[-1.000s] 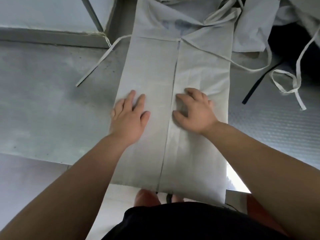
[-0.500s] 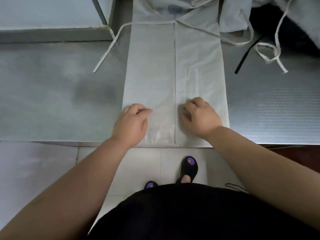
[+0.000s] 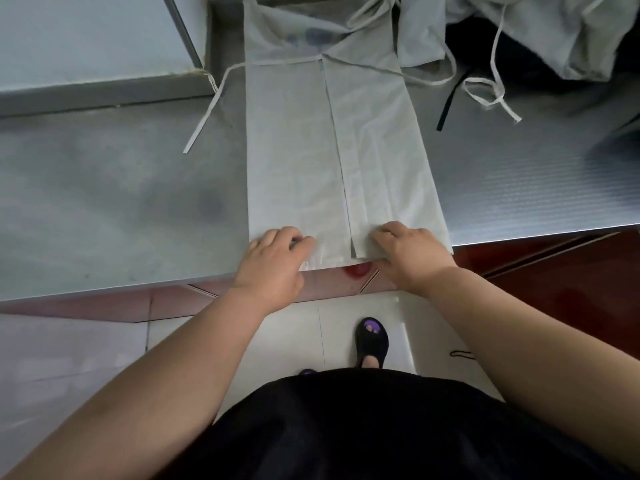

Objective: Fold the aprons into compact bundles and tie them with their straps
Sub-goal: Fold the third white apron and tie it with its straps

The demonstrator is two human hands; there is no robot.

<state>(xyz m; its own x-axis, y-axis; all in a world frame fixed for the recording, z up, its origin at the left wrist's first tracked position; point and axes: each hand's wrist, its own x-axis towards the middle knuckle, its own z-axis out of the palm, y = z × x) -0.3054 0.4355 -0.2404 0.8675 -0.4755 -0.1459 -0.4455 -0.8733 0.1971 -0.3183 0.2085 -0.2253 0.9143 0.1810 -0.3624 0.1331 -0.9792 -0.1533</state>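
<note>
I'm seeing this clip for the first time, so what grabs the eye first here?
A pale apron, folded into a long strip with two flaps meeting mid-way, lies on the grey table. The left hand and right hand grip its near hem at the table's edge, one per flap. A heap of aprons with loose straps sits far right.

Bare worktop [image 3: 104, 202] lies left of the folded apron [image 3: 329, 150]. A cloth heap [image 3: 554, 36] and loose straps [image 3: 485, 95] crowd its far right corner.
</note>
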